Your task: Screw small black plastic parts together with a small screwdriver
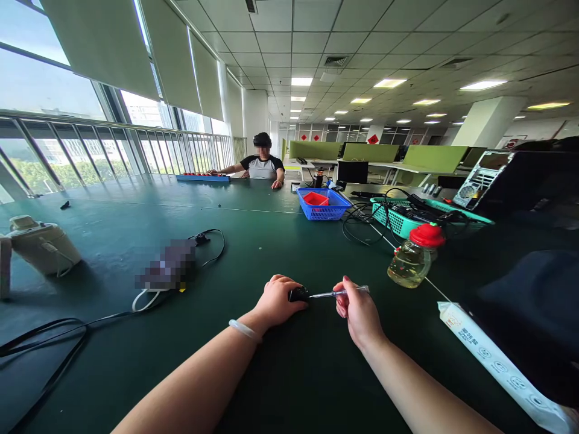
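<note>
Ceiling panels (312,36) with square lights run back over an office of green partitions (316,149), and tall windows (45,78) with a metal railing (120,150) line the left side. The wide, dark green worktop (294,374) fills the foreground. At its far edge sits another person (262,166), arms resting on it, beside a long blue tray (203,178).

The left forearm (199,380) comes in from the bottom left, slanting up and right, a pale bracelet (244,330) at the wrist. The right forearm (416,380) slants up and left from the bottom right. Between the forearms the surface is bare; a teal basket (398,220), a blue basket (323,208) and a red-lidded bottle (409,265) stand beyond, towards the right.

The left hand (278,301) rests low, fingers bent round the black piece (298,294), thumb on the near side. The right hand (359,313) is raised a little, fingers curled and pinched on the screwdriver (323,295), with no gap left round it. The screwdriver lies nearly level, tip pointing left at the piece's right end; contact is too small to tell.
</note>
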{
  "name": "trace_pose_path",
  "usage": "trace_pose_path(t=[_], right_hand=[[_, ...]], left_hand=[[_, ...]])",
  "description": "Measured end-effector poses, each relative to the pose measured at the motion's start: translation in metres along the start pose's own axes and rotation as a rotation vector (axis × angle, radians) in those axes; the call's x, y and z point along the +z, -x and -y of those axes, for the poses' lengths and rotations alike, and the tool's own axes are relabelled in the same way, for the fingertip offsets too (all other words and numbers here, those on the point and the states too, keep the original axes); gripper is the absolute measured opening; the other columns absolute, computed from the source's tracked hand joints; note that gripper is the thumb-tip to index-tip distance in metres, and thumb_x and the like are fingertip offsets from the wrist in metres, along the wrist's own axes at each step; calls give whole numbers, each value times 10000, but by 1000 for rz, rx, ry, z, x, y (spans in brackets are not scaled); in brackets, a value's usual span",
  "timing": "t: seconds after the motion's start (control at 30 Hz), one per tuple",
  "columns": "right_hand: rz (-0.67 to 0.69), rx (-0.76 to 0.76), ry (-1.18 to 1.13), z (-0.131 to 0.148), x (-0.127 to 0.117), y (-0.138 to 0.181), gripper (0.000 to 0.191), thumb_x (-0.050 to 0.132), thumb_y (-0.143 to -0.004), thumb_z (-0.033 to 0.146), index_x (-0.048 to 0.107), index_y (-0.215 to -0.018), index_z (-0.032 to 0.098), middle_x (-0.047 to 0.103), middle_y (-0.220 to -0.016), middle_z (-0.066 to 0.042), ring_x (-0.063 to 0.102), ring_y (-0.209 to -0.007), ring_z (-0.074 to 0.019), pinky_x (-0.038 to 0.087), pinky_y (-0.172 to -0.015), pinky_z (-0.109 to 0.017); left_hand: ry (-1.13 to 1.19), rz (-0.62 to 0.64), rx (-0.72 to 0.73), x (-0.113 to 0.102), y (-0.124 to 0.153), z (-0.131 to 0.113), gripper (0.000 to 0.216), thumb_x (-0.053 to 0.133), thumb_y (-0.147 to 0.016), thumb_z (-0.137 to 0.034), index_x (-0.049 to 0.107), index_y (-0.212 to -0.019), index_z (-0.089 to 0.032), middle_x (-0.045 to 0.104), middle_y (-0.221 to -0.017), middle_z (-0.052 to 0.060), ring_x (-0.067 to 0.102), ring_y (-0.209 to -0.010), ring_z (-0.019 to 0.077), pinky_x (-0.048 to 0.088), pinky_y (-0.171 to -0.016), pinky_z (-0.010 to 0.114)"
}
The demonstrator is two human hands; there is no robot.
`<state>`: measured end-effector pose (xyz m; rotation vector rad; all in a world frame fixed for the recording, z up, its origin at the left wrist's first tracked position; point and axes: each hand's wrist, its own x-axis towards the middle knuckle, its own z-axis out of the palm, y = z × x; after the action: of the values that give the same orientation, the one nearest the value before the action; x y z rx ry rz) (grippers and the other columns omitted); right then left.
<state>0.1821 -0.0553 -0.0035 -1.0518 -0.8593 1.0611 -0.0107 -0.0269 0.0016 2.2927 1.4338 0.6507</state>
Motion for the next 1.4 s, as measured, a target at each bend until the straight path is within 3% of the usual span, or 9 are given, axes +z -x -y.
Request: trace_pose_path(t=[0.1,0.2,0.3,0.4,0.63,0.83,1.17,1.4], right_hand=[[91,-142,188,1,-2,6,512,609,-816,668,611,-652,183,448,-506,42,400,-418,-83,299,-384,-210],[220,-352,461,8,-2,15,445,510,-929,558,624,-696,196,477,-535,28,441,-455,-106,344,-438,-234],[318,-616,631,15,0,23,310,490,-965,382,626,-750,204,606,-660,-15,567,-595,-141,439,-569,-255],[411,-750,716,18,2,28,219,484,-958,270,610,-789,211,637,-731,-20,602,-662,-145,466,-640,-256],[607,-776,942,16,5,35,108,525,-912,200,624,-871,212,635,-786,-21,601,-662,-144,467,-629,-257],[642,-872,1019,17,8,40,134,512,-914,152,629,-876,206,642,-787,-23,607,-685,-155,466,-661,-275],[597,-887,1124,21,11,43,126,551,-906,132,649,-874,205,648,-791,-21,620,-688,-156,455,-652,-273],[663,-870,1244,19,14,49,112,571,-885,145,660,-887,214,654,-813,-27,625,-718,-172,461,-667,-299]], left_hand=[[5,-23,-3,1,0,1,386,792,-732,-389,754,-1096,-265,729,-1157,46,556,-1194,286,421,-1065,425],[-2,-52,-15,2,0,1,388,797,-725,-394,758,-1086,-256,730,-1152,52,565,-1179,288,432,-1054,425],[-10,-81,-22,3,0,2,362,792,-723,-387,764,-1056,-248,734,-1126,54,577,-1155,285,441,-1043,422],[-15,-106,-33,3,-1,3,329,768,-739,-368,761,-1039,-234,736,-1110,61,580,-1148,286,446,-1035,420],[-16,-131,-92,4,-2,5,322,707,-765,-292,746,-1069,-193,735,-1123,79,584,-1153,287,445,-1036,416],[-6,-141,-87,7,-3,7,319,710,-757,-266,756,-1071,-231,730,-1132,57,581,-1153,277,438,-1050,410],[-19,-113,-79,2,-1,3,317,703,-758,-238,749,-1070,-216,719,-1152,64,571,-1157,280,443,-1045,413],[-17,-121,-87,4,-3,5,297,750,-745,-269,748,-1039,-222,722,-1134,60,581,-1147,279,447,-1038,407]])
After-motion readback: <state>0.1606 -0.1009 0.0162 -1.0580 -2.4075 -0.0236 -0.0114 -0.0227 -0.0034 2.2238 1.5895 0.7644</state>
